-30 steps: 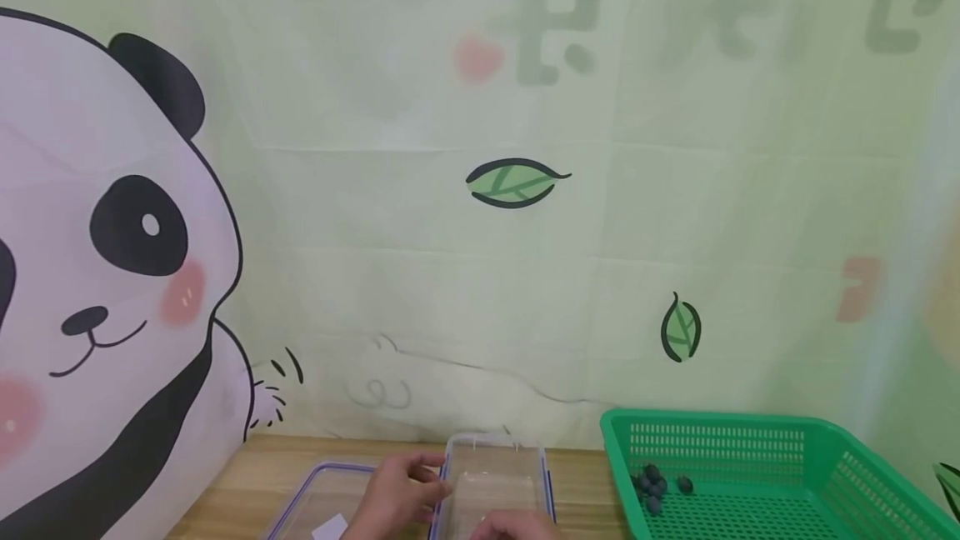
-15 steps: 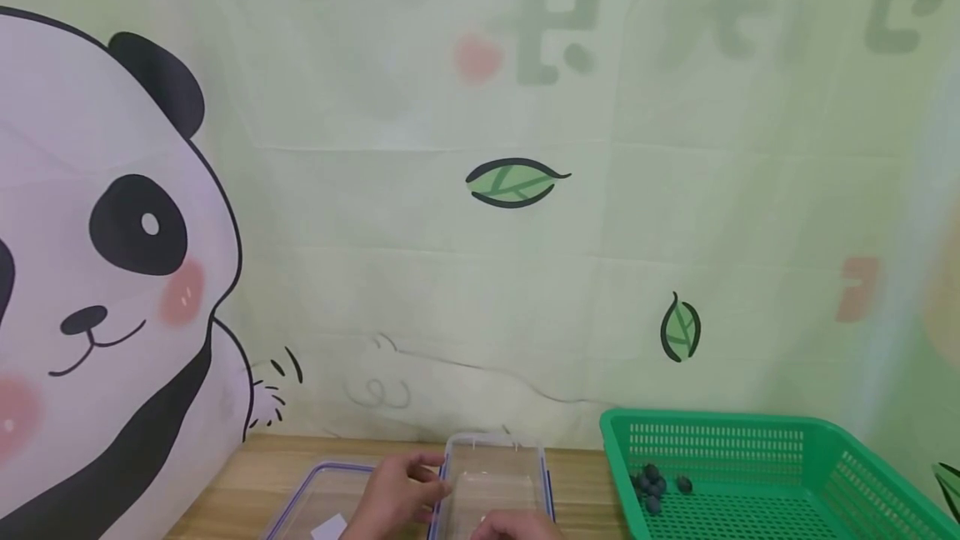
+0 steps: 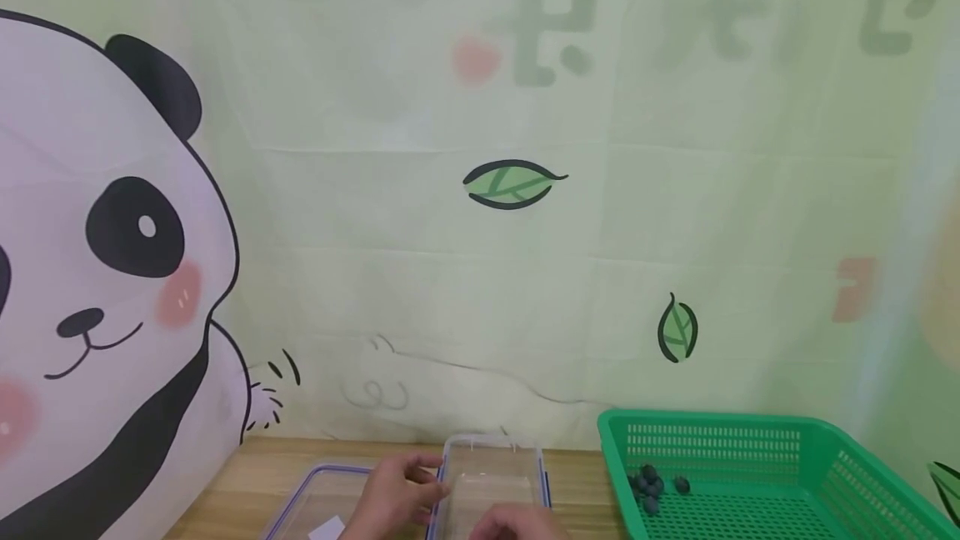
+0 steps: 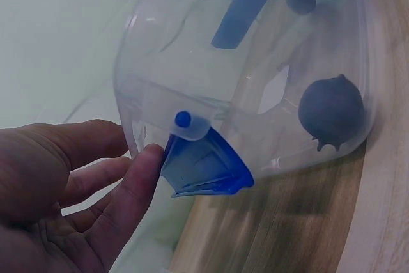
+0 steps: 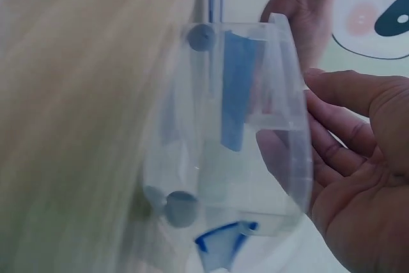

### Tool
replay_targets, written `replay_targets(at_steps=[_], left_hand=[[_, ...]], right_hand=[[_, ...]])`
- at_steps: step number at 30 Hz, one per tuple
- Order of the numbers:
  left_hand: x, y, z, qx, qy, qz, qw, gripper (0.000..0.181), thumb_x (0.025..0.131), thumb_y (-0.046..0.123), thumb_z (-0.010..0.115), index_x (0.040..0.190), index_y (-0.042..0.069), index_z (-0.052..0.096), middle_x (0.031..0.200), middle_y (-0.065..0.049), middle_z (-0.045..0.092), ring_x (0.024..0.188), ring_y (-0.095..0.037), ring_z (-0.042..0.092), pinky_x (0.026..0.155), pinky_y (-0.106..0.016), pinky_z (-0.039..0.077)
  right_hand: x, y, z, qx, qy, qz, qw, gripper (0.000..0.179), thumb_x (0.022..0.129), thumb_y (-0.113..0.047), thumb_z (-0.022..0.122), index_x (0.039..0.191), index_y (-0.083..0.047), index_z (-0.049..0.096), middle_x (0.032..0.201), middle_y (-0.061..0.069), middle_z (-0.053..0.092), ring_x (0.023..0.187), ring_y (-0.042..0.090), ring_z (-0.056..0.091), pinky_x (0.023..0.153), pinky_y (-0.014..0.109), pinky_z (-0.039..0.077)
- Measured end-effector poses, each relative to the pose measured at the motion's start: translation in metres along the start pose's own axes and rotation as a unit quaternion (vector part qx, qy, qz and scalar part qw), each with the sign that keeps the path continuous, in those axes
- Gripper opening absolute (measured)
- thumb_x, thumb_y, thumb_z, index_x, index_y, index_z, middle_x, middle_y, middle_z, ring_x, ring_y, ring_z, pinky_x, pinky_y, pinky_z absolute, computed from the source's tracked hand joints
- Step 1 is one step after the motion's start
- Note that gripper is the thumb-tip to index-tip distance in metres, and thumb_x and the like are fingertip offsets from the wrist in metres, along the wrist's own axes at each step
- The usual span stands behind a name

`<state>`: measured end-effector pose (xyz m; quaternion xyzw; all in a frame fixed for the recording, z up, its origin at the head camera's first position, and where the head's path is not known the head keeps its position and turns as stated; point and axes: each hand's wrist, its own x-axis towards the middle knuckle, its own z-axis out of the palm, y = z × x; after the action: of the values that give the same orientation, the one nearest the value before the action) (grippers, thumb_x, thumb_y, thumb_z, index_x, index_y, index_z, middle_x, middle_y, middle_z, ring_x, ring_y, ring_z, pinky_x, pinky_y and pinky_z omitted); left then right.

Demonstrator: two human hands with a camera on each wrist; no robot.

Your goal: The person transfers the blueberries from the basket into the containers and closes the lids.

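Observation:
A clear plastic food container (image 3: 495, 482) with blue side clips stands upright on the wooden table. At its left side, my left hand (image 3: 401, 494) holds the rim; the left wrist view shows the thumb and fingers at the wall beside a blue clip (image 4: 208, 164). My right hand (image 3: 517, 523) is at the near right, partly cut off by the head view's bottom edge. In the right wrist view its thumb and fingers hold the container's edge. Round grey-blue pieces (image 4: 331, 110) show at the container's bottom corners; whether they are feet or berries is unclear.
A clear lid with a blue seal (image 3: 303, 490) lies left of the container, with a white paper piece (image 3: 327, 528) by it. To the right stands a green perforated basket (image 3: 720, 417) holding several blueberries (image 3: 647, 486). A panda-printed cloth hangs behind the table.
The head view has shifted very slightly. Both hands keep nearly the same places at the container, and the blueberries lie as before.

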<state>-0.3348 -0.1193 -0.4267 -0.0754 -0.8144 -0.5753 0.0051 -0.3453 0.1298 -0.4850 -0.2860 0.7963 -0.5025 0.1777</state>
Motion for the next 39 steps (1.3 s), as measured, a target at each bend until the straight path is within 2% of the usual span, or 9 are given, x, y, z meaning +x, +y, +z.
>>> replay_targets(at_steps=[4,6,8,14,17,21,24,30,39], left_hand=[[-0.001,0.001,0.000,0.003,0.000,-0.001,1.0000,0.037,0.090,-0.002,0.080,0.123,-0.012,0.068,0.090,-0.008,0.070,0.068,-0.019,0.070,0.061,-0.037,0.066],[-0.001,0.001,-0.001,0.003,0.000,-0.002,1.0000,0.037,0.090,-0.001,0.080,0.123,-0.011,0.068,0.090,-0.007,0.070,0.068,-0.019,0.070,0.061,-0.037,0.066],[-0.001,0.001,-0.001,0.004,0.000,-0.002,1.0000,0.037,0.090,-0.001,0.080,0.123,-0.011,0.068,0.090,-0.008,0.070,0.069,-0.019,0.070,0.061,-0.037,0.066],[-0.001,0.000,-0.003,0.003,0.001,0.002,1.0000,0.037,0.089,-0.002,0.080,0.123,-0.013,0.068,0.091,-0.008,0.069,0.069,-0.018,0.070,0.062,-0.037,0.066],[-0.001,-0.001,-0.004,0.001,0.000,0.004,1.0000,0.038,0.089,-0.003,0.080,0.124,-0.013,0.067,0.091,-0.008,0.070,0.069,-0.018,0.070,0.062,-0.037,0.066],[-0.001,-0.002,-0.005,0.002,0.000,0.000,1.0000,0.038,0.089,-0.002,0.080,0.124,-0.013,0.067,0.092,-0.009,0.069,0.070,-0.018,0.070,0.062,-0.037,0.066],[-0.001,-0.001,-0.006,0.004,0.002,-0.003,1.0000,0.038,0.090,-0.002,0.079,0.124,-0.012,0.068,0.092,-0.009,0.069,0.071,-0.018,0.069,0.062,-0.036,0.066],[-0.001,-0.001,-0.004,-0.012,0.005,0.013,0.9998,0.039,0.089,-0.002,0.080,0.124,-0.013,0.067,0.093,-0.010,0.069,0.069,-0.017,0.070,0.062,-0.037,0.066],[-0.001,-0.002,0.000,-0.008,-0.001,0.009,0.9999,0.038,0.090,-0.002,0.079,0.124,-0.013,0.068,0.092,-0.009,0.069,0.070,-0.017,0.069,0.062,-0.036,0.066]], right_hand=[[-0.032,-0.074,0.003,0.025,0.052,0.022,0.9981,0.012,0.100,-0.009,0.073,0.110,-0.003,0.073,0.096,0.003,0.072,0.090,0.020,0.068,0.084,0.037,0.059],[-0.041,-0.095,0.002,0.021,0.076,0.027,0.9965,0.010,0.100,-0.005,0.071,0.109,-0.002,0.072,0.096,0.002,0.072,0.090,0.020,0.068,0.084,0.039,0.060],[-0.046,-0.107,0.000,0.004,0.099,0.029,0.9946,0.008,0.101,-0.005,0.070,0.108,-0.003,0.073,0.095,0.002,0.072,0.089,0.020,0.068,0.085,0.040,0.060],[-0.055,-0.119,-0.014,-0.060,0.146,0.008,0.9875,0.009,0.100,-0.015,0.076,0.107,-0.010,0.075,0.095,-0.003,0.073,0.088,0.018,0.067,0.083,0.040,0.061],[-0.062,-0.125,-0.021,-0.082,0.171,-0.022,0.9817,0.011,0.099,-0.015,0.077,0.107,-0.008,0.075,0.096,-0.002,0.074,0.088,0.018,0.069,0.081,0.038,0.063],[-0.070,-0.131,-0.028,-0.086,0.196,-0.043,0.9758,0.012,0.099,-0.016,0.078,0.107,-0.007,0.075,0.099,-0.001,0.075,0.091,0.018,0.070,0.080,0.033,0.063],[-0.075,-0.135,-0.033,-0.090,0.213,-0.039,0.9721,0.013,0.099,-0.017,0.078,0.108,-0.009,0.076,0.099,-0.004,0.074,0.091,0.017,0.070,0.081,0.030,0.062],[-0.086,-0.138,-0.047,-0.112,0.269,-0.052,0.9553,0.013,0.098,-0.019,0.079,0.106,-0.010,0.076,0.098,-0.004,0.075,0.091,0.016,0.071,0.077,0.026,0.061],[-0.111,-0.156,-0.077,-0.114,0.284,-0.089,0.9478,0.017,0.100,-0.023,0.077,0.111,-0.009,0.076,0.104,-0.001,0.077,0.095,0.016,0.073,0.082,0.027,0.062]])
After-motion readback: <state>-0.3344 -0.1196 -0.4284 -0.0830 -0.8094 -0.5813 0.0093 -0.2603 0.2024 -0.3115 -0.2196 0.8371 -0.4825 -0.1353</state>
